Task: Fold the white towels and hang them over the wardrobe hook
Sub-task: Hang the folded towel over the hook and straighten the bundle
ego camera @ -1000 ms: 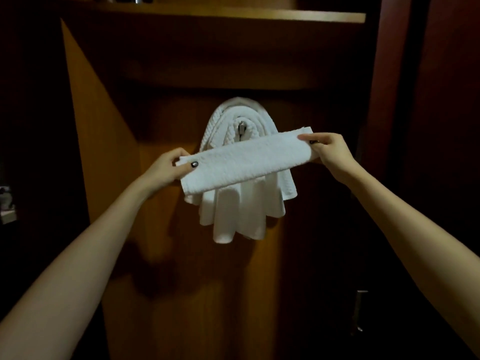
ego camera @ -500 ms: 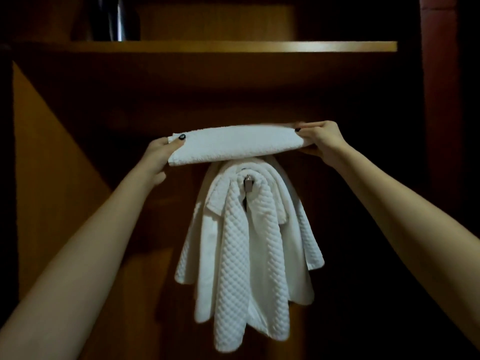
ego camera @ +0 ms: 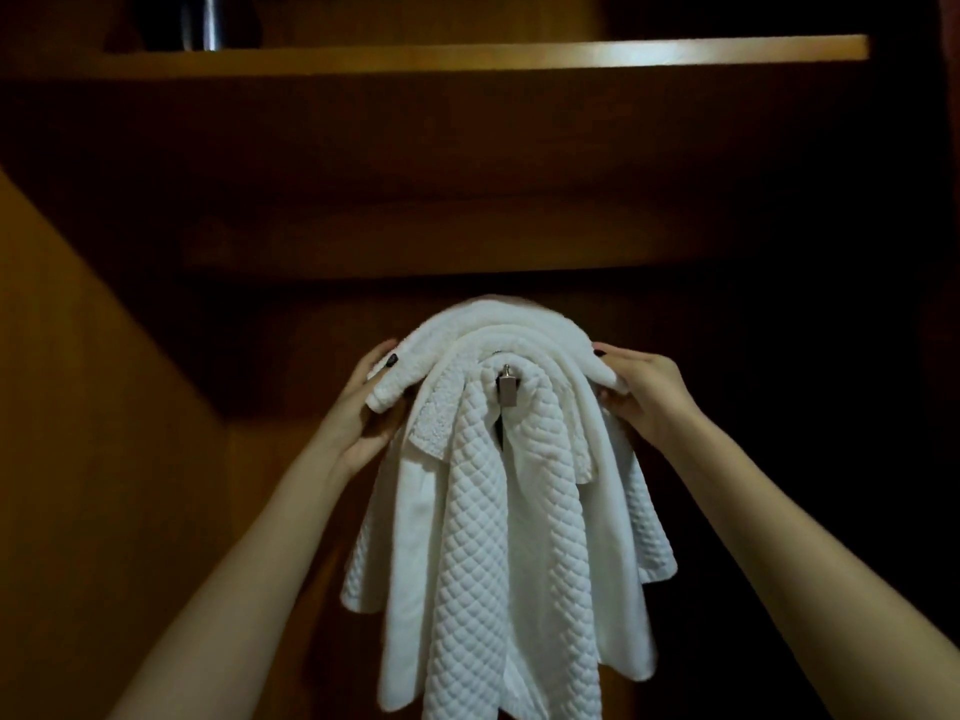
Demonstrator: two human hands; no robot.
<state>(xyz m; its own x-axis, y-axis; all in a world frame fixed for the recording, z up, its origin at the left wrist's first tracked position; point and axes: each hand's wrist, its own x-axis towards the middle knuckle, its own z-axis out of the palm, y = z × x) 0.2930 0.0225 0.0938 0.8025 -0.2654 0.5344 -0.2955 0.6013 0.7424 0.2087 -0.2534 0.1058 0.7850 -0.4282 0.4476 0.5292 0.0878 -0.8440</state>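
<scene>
A folded white terry towel (ego camera: 488,330) arches over the top of the towels that hang on the wardrobe hook (ego camera: 506,388). My left hand (ego camera: 358,407) grips its left end, thumb on top. My right hand (ego camera: 644,394) grips its right end. Beneath it hang a quilted white towel (ego camera: 498,537) and smoother white towels (ego camera: 410,522), draped down from the metal hook, whose square tip pokes out between the folds.
A wooden shelf (ego camera: 519,57) runs across above, with a dark metallic object (ego camera: 202,20) standing on it at the left. A wooden side panel (ego camera: 93,459) is at the left. The right side of the wardrobe is dark.
Both hands lifted the folded towel above the hanging pile, then lowered it over the hook, so it now bends in an arch with its ends pulled down.
</scene>
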